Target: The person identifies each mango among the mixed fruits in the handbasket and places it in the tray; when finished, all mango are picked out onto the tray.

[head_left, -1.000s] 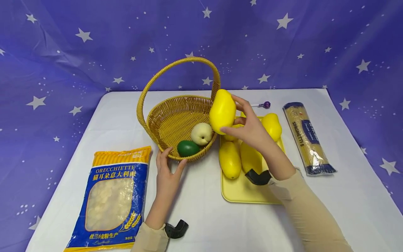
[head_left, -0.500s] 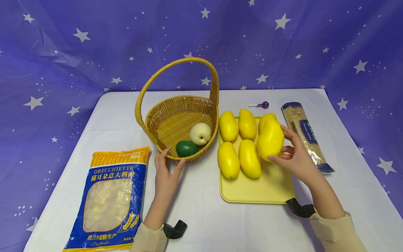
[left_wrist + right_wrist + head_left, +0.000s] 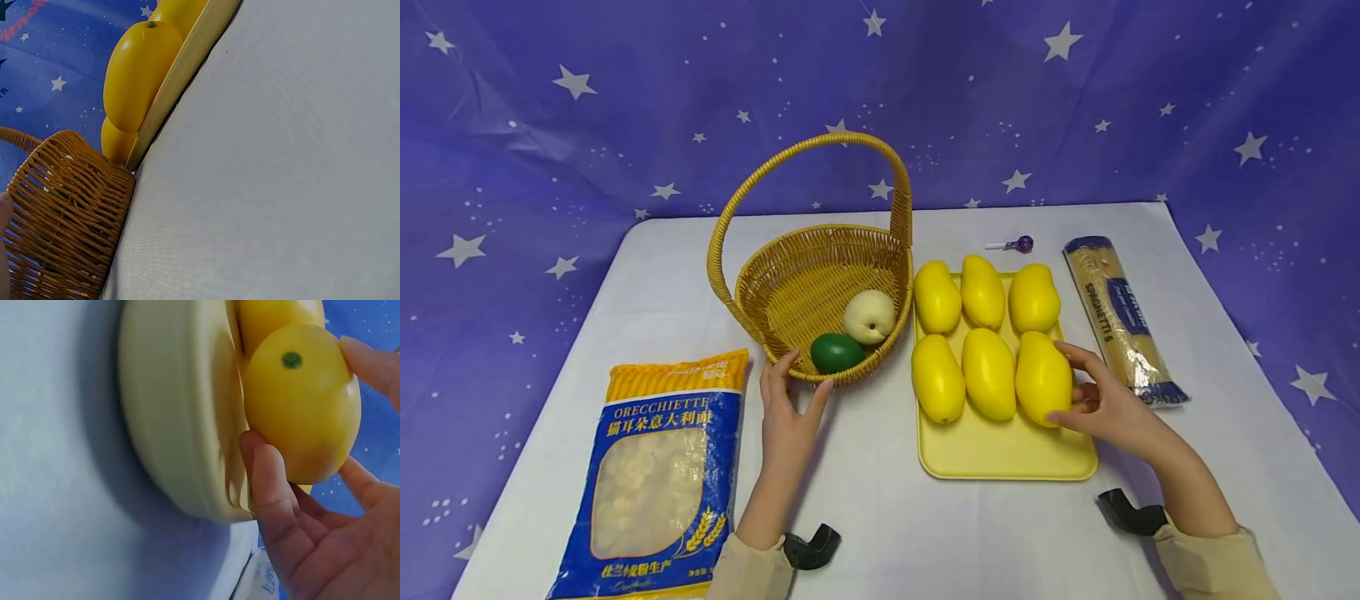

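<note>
In the head view, my right hand (image 3: 1101, 404) has its thumb and fingers around a yellow mango (image 3: 1043, 380) at the right end of the front row on the pale yellow tray (image 3: 1006, 458). The right wrist view shows this mango (image 3: 303, 403) low in the tray, with fingers (image 3: 275, 481) against its side. Several other mangoes (image 3: 988, 373) lie in two rows. My left hand (image 3: 790, 425) holds the front rim of a wicker basket (image 3: 823, 237). Inside the basket are a whitish peach-like fruit (image 3: 869, 317) and a smooth dark green oval (image 3: 837, 354).
A blue and yellow bag of orecchiette (image 3: 655, 475) lies at the left. On the right is a pack of spaghetti (image 3: 1123, 321), and a purple lollipop (image 3: 1021, 244) lies behind the tray. A starry purple cloth (image 3: 985, 108) hangs behind the white table (image 3: 865, 517).
My right hand has carried the mango from beside the basket rightward and lowered it onto the front right of the tray. My left hand stays at the basket rim.
</note>
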`<state>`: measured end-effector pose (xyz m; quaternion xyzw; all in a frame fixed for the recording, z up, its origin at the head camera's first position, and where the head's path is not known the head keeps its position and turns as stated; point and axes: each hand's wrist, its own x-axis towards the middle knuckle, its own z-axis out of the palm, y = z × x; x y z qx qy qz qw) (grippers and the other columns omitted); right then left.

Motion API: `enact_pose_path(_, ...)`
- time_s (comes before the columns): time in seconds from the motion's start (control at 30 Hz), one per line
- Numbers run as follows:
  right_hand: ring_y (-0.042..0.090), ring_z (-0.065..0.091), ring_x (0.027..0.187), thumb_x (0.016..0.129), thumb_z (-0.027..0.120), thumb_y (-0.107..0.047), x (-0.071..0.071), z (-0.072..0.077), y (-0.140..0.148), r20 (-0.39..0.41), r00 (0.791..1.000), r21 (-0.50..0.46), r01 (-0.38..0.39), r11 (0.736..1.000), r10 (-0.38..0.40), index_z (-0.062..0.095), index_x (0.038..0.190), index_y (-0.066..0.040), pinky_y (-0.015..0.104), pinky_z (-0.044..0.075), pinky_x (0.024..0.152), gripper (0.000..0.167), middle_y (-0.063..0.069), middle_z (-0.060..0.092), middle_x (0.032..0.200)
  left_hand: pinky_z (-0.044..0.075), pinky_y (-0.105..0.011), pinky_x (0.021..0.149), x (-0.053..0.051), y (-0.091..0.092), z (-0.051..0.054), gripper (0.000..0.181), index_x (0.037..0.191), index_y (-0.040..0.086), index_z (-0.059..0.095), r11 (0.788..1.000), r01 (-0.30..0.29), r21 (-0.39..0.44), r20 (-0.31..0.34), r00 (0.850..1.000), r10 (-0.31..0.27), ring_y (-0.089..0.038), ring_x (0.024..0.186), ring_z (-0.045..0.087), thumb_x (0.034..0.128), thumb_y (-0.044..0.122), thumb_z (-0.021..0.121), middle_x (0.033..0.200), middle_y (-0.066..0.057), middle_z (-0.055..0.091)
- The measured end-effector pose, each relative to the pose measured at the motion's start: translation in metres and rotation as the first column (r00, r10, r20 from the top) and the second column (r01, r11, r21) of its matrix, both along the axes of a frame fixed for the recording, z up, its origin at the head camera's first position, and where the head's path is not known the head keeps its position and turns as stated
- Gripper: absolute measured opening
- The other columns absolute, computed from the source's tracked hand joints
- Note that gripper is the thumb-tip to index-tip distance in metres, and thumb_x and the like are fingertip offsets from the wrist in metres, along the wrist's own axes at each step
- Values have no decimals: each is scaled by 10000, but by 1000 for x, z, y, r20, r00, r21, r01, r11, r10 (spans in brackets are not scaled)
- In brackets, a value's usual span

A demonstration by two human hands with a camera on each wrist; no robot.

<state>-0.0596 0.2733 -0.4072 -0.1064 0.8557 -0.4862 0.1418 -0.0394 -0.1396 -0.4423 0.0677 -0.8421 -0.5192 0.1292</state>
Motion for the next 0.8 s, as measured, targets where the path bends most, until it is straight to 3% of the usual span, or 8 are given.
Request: enact_pose_path(0.8, 264, 550, 896, 845, 764, -260, 7, 2, -5, 41, 999, 132, 19, 991, -25, 167, 1545, -190, 268, 495, 722, 923, 220, 320, 1440, 283, -589, 1049, 2, -4, -5, 592, 1409, 254, 356, 1000, 7, -3, 21, 1000, -7, -343, 1384, 288, 916, 366, 665, 1578, -105, 100)
